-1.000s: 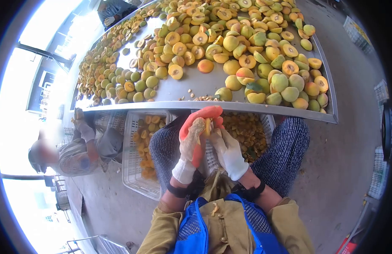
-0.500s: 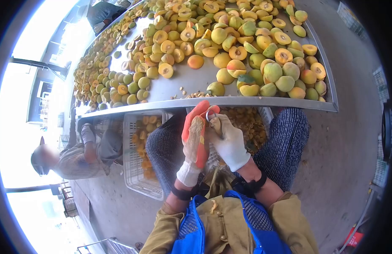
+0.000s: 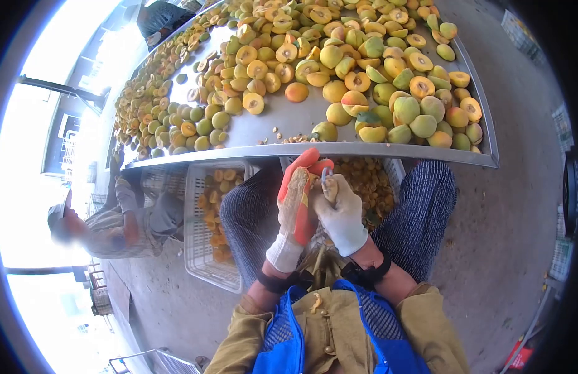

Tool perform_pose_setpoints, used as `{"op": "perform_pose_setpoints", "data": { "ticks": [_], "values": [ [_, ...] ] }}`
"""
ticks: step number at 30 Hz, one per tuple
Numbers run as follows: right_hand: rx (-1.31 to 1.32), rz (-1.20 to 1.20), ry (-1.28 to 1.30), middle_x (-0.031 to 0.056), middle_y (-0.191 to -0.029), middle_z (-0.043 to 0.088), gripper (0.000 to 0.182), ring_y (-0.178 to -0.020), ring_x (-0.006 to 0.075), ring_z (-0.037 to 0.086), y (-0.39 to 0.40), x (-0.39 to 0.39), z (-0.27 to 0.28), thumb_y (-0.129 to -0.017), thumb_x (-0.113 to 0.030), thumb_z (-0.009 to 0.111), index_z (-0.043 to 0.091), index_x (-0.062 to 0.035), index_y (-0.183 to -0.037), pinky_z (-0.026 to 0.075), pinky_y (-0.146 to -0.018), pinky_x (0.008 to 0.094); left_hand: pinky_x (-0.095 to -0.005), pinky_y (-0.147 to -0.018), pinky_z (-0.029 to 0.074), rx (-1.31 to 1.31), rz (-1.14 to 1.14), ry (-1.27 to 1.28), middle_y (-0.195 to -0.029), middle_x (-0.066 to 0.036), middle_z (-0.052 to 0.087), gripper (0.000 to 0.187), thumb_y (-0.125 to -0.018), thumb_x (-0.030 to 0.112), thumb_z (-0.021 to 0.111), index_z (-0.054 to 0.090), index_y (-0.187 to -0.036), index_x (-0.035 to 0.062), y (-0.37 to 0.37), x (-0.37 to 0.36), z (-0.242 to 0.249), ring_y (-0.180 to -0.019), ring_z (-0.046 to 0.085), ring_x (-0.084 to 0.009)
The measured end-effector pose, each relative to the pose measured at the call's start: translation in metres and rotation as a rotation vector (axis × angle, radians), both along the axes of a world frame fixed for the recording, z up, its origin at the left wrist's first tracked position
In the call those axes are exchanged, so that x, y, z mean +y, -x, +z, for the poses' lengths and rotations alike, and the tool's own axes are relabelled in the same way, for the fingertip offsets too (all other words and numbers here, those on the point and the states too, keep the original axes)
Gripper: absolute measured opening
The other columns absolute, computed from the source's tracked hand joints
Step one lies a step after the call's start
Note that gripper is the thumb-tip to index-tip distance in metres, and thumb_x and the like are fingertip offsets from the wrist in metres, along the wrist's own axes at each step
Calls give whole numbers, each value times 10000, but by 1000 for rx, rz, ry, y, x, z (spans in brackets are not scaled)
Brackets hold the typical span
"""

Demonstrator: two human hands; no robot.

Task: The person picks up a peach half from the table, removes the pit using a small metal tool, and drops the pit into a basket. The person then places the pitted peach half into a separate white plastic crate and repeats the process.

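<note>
My left hand (image 3: 296,202), in a white glove with an orange palm, is closed around a fruit piece that is mostly hidden by the fingers, just below the metal table's front rim (image 3: 339,148). Close against it on the right, my right hand (image 3: 341,210) in a white glove grips a small tool with a curved metal loop (image 3: 326,173) pointing up. Halved and whole yellow-green fruits (image 3: 357,81) are heaped on the table beyond both hands. Small pits (image 3: 295,139) lie near the rim.
A white crate (image 3: 195,249) of orange fruit halves stands left of my knee. Another crate with fruit pieces (image 3: 364,181) sits between my legs. A co-worker (image 3: 127,230) sits at the left, and another person (image 3: 161,19) is at the far upper left.
The curved tool has turned and shifted slightly right with my right hand. My left hand has moved a little right, still closed. The co-worker's arm at the left has shifted.
</note>
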State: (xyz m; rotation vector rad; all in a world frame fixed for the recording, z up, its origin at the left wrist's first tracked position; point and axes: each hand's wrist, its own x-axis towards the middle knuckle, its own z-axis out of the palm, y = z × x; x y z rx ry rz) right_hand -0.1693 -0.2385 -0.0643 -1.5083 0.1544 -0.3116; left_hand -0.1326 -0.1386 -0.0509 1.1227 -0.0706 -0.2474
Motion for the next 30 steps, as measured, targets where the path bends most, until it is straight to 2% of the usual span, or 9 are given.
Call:
{"op": "perform_pose_setpoints", "data": {
  "ticks": [3, 6, 9, 12, 15, 18, 24, 27, 30],
  "values": [
    [-29, -100, -84, 100, -895, 723, 181, -795, 167, 698, -8, 4, 2, -921, -57, 698, 652, -35, -1095, 557, -773, 335, -388, -1087, 492, -43, 11, -56, -1372, -167, 602, 539, -1091, 345, 520, 443, -1508, 12, 2, -5, -1, -1253, 607, -253],
    [6, -25, 0, 94, -918, 725, 169, -818, 153, 689, -10, -2, -3, -938, -59, 686, 659, -22, -1101, 556, -787, 326, -379, -1096, 478, -20, 18, -79, -1349, -157, 622, 502, -1106, 324, 488, 459, -1496, 9, 3, -8, -2, -1249, 606, -240],
    [121, -42, -135, 115, -860, 732, 165, -759, 191, 721, -13, -3, -9, -932, -78, 709, 666, -36, -1086, 566, -720, 333, -367, -1099, 466, -79, 33, -133, -1338, -146, 631, 489, -1109, 323, 483, 476, -1483, 8, 1, -5, -15, -1244, 602, -222],
    [141, -60, -112, 79, -913, 723, 134, -818, 130, 667, -12, -2, -14, -947, -91, 690, 666, -30, -1063, 550, -770, 304, -360, -1105, 455, -117, 62, -149, -1344, -133, 628, 486, -1108, 330, 487, 492, -1474, 11, 1, -9, -24, -1247, 593, -207],
    [218, -21, -26, 52, -903, 708, 128, -805, 113, 654, -14, -5, -14, -953, -98, 676, 661, -26, -1058, 544, -756, 289, -361, -1111, 447, -93, 70, -167, -1363, -125, 615, 493, -1104, 339, 497, 497, -1476, 17, 5, -12, -18, -1262, 580, -201],
    [213, -32, -270, 84, -831, 718, 156, -733, 137, 667, -14, -1, -23, -937, -145, 711, 663, -14, -1007, 546, -682, 316, -365, -1114, 446, -108, 83, -199, -1383, -121, 598, 501, -1098, 342, 512, 494, -1483, 22, 10, -14, -9, -1273, 570, -200],
    [270, 6, -505, 54, -849, 705, 138, -745, 114, 640, -10, 0, -31, -937, -124, 684, 675, -19, -1027, 534, -689, 295, -408, -1086, 491, -110, 125, -190, -1367, -97, 605, 509, -1086, 350, 533, 488, -1487, 38, 12, -17, -14, -1237, 598, -214],
    [212, 53, -399, 49, -846, 689, 135, -723, 114, 621, 7, 17, -35, -936, -118, 673, 672, -21, -1030, 524, -675, 296, -445, -1019, 548, 180, 129, 118, -1299, -120, 629, 481, -1072, 323, 554, 498, -1473, 63, 8, -18, 3, -1143, 639, -238],
    [250, 132, -513, 44, -833, 674, 161, -709, 115, 603, 19, 13, -25, -931, -118, 669, 660, -14, -1053, 513, -656, 311, -486, -967, 580, 212, 127, 139, -1285, -118, 633, 475, -1065, 327, 566, 505, -1464, 77, 2, -14, 7, -1098, 655, -253]
  ]
}}
